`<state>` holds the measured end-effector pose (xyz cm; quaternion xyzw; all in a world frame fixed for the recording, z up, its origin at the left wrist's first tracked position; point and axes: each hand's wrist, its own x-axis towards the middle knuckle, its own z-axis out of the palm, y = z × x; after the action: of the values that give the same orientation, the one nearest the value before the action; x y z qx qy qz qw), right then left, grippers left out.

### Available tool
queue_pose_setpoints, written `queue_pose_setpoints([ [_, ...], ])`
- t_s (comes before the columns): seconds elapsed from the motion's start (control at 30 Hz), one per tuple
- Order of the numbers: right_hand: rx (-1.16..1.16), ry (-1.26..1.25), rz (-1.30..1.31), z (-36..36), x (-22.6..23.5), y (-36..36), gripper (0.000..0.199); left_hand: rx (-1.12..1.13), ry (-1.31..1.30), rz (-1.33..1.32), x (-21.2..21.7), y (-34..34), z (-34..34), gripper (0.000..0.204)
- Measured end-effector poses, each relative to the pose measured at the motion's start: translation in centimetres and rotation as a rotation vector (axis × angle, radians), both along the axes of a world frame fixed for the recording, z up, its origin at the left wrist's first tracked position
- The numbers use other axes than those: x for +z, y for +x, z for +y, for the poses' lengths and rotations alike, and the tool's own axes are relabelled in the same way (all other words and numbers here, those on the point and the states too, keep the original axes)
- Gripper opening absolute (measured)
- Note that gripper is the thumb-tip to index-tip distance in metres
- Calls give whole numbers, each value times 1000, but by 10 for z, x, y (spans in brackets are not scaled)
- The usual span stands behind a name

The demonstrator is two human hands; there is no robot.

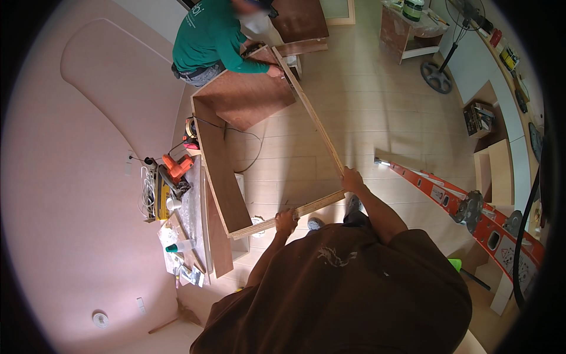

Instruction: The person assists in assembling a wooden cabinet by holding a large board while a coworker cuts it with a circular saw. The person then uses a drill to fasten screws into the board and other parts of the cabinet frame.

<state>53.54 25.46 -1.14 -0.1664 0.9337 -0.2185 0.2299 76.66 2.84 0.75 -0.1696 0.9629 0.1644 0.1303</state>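
While the near board of a large wooden frame is gripped in the head view by the left hand, the corner to its right, where the long board ends, is gripped by the right hand. The frame is spread out ahead of both hands, and its far corner is apparently touched by a co-worker's hand. Whether the near corner is fastened cannot be told, as the joint is partly covered by the right hand's fingers. If the ends were raised or pushed unevenly, the frame could be twisted and a corner strained. The orange ladder, right of the right hand, could be knocked by a sideways swing, and the shoes, just behind the near board, could be struck if the grip were lost. Both forearms are reached forward and angled inward: the left hand's fingers are curled over the board's edge, while the right hand is held farther ahead, closed around the corner.
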Motion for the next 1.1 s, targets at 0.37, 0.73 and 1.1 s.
queue_pose_setpoints([
  [0.37,9,9,-40,-3,12,1,31,3,-9,34,-3,3,-1,35],
  [0.73,12,-3,-29,-1,12,2,31,16,10,64,-2,3,0,36],
  [1.1,10,0,-30,-2,12,2,29,7,0,-2,5,-2,1,38],
])
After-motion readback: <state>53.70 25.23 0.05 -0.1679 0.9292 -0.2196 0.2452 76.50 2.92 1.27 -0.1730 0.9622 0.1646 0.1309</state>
